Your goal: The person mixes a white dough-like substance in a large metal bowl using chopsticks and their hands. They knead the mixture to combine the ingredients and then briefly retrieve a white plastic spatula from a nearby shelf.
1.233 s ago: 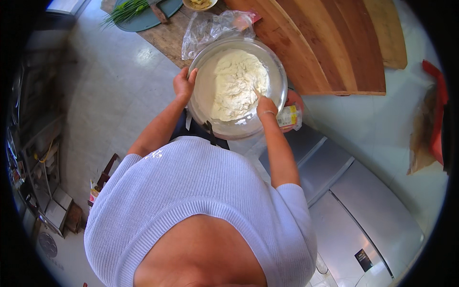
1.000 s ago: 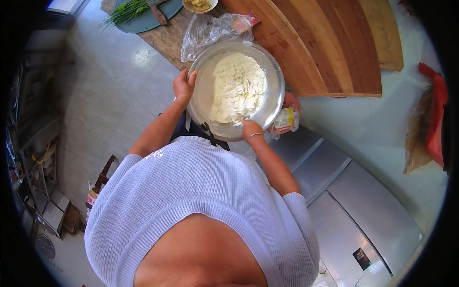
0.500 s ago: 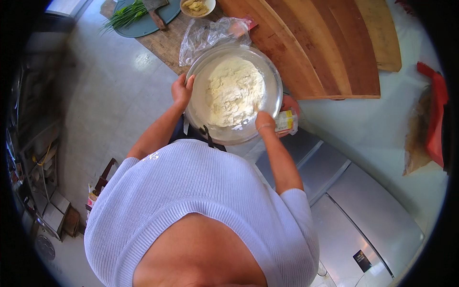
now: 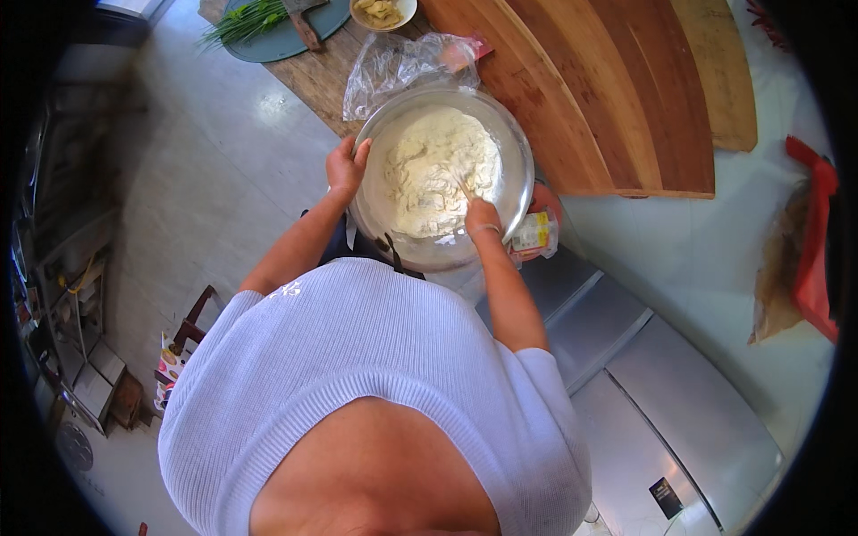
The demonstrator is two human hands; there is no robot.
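Note:
A wide, shiny metal basin (image 4: 517, 147) is in front of my body, with pale, lumpy flour (image 4: 438, 152) in it. My left hand (image 4: 347, 167) is closed on the basin's left rim, its thumb pointing up along the edge. Over the basin's near right side, my right hand (image 4: 483, 216) is closed around thin, pale chopsticks (image 4: 462, 185). Their tips go down into the flour. Blur and the hand hide part of the sticks.
Beyond the basin lie a crumpled clear plastic bag (image 4: 393, 67) and large wooden boards (image 4: 590, 98). Farther left, a cleaver (image 4: 306, 27) and green stalks (image 4: 255, 22) rest on a round board (image 4: 286, 40) by a small bowl (image 4: 384, 22). A labelled package (image 4: 534, 232) sits right of the basin.
My right hand has moved left and slightly up, from near the basin's right rim toward the middle. The chopsticks now show, and the flour's surface has shifted. My left hand still grips the rim.

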